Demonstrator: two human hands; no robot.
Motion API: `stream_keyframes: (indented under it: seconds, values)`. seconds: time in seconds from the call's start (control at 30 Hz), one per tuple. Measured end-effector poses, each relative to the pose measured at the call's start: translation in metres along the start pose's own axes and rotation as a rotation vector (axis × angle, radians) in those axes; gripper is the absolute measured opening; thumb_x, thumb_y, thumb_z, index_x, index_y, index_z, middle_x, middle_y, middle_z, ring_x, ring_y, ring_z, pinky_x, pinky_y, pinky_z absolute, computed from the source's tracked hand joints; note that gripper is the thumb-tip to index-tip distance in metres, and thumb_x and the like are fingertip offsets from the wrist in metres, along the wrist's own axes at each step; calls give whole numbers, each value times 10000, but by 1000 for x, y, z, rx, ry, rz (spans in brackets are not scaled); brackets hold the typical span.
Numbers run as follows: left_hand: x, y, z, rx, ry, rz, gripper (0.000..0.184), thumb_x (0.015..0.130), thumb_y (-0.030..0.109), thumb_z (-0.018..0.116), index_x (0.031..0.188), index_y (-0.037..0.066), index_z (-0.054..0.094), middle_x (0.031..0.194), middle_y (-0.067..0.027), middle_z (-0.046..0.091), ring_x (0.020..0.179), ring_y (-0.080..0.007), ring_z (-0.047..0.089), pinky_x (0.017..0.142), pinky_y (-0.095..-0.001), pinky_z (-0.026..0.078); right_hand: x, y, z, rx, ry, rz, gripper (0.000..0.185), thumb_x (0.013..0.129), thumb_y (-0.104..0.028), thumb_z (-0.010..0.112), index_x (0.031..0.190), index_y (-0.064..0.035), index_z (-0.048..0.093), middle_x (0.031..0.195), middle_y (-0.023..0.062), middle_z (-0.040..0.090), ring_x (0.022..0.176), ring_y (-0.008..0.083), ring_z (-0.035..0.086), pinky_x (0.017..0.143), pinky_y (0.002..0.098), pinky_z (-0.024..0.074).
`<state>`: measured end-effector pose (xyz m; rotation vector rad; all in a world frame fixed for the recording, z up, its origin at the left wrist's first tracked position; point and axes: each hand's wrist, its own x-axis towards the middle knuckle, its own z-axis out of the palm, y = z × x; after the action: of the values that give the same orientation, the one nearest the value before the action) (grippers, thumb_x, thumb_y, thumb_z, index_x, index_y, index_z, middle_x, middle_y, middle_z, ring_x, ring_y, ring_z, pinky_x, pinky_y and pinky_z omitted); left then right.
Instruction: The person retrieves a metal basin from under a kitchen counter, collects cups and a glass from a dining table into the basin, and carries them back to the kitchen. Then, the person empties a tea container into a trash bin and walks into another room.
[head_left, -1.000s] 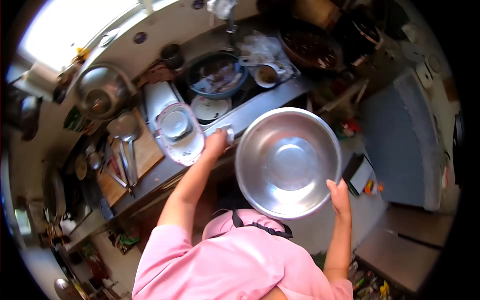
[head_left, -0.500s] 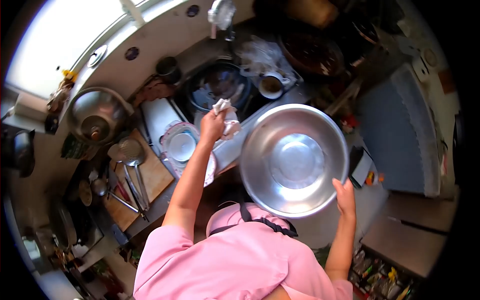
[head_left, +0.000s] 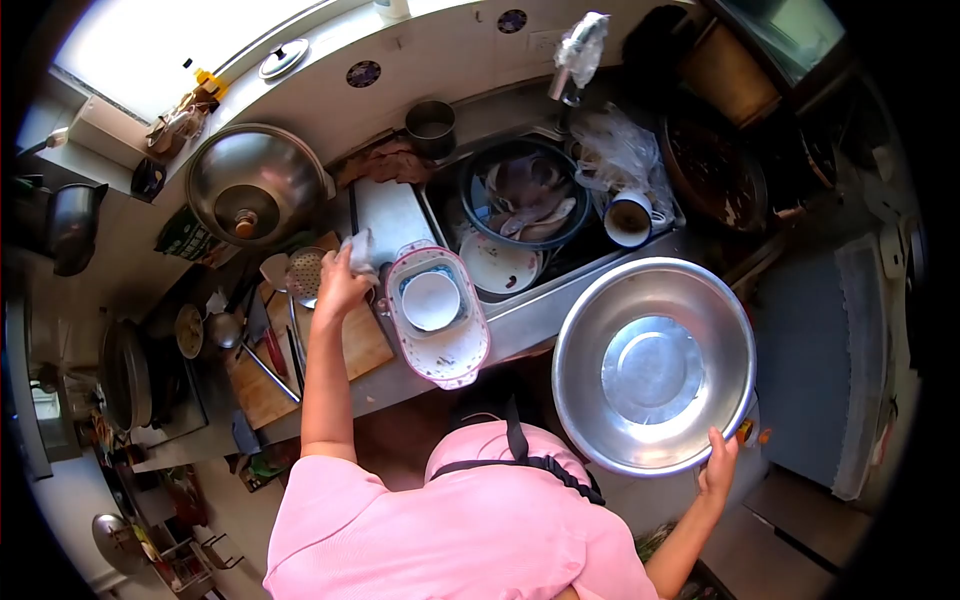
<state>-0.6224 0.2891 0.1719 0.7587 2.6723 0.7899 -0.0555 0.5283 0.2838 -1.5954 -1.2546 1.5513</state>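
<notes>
A large steel bowl [head_left: 652, 368] hangs over the counter's front edge, its inside facing me. My right hand [head_left: 717, 465] grips its lower right rim, thumb over the edge. At the left, my left hand [head_left: 343, 283] is closed on a crumpled whitish cloth [head_left: 359, 252], over the corner of the wooden cutting board [head_left: 362, 345] and beside the skimmer [head_left: 304, 275]. Just right of that hand stands a pink-rimmed dish [head_left: 450, 352] with a white bowl [head_left: 431, 301] in it.
The sink [head_left: 560, 268] holds a dark basin [head_left: 525, 193] with pale contents and a plate [head_left: 498, 264]. Plastic bags [head_left: 620, 150] and a mug [head_left: 628, 219] are right of it. A wok lid [head_left: 254, 183] leans at the left; a brown pan [head_left: 712, 170] stands back right.
My left hand has moved left with the cloth, from near the sink's front to the cutting board. The view has shifted, and my right hand still holds the steel bowl.
</notes>
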Motion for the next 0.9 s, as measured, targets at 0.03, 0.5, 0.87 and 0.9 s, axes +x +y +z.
stream_keyframes:
  seconds: [0.03, 0.5, 0.87, 0.9]
  values:
    - [3, -12, 9, 179, 96, 57, 485, 712, 162, 572, 1174, 38, 489, 1186, -246, 424, 1072, -387, 446, 910, -398, 368, 1, -3, 4, -5, -8, 0, 348, 819, -89, 506, 1131, 55, 453, 1075, 115, 532, 969, 185, 508, 871, 294, 370]
    - [248, -12, 120, 314, 525, 309, 481, 713, 232, 613, 1174, 162, 492, 1094, -133, 550, 987, -314, 533, 840, -407, 431, 27, -32, 48, -115, -18, 50, 348, 806, -45, 475, 1138, 55, 439, 1074, 123, 524, 956, 191, 510, 866, 296, 376]
    - [194, -11, 59, -60, 13, -42, 281, 757, 313, 565, 926, 99, 633, 934, -179, 599, 852, -323, 580, 722, -393, 462, 34, -27, 48, -92, -39, 72, 354, 802, -58, 499, 1127, 69, 445, 1069, 119, 530, 959, 174, 503, 871, 286, 366]
    - [202, -32, 59, -8, -5, 58, 285, 785, 293, 544, 930, 58, 614, 901, -206, 595, 848, -353, 574, 723, -390, 448, 36, -25, 48, -104, -44, 62, 357, 800, -60, 504, 1128, 69, 447, 1069, 115, 531, 958, 171, 502, 867, 281, 369]
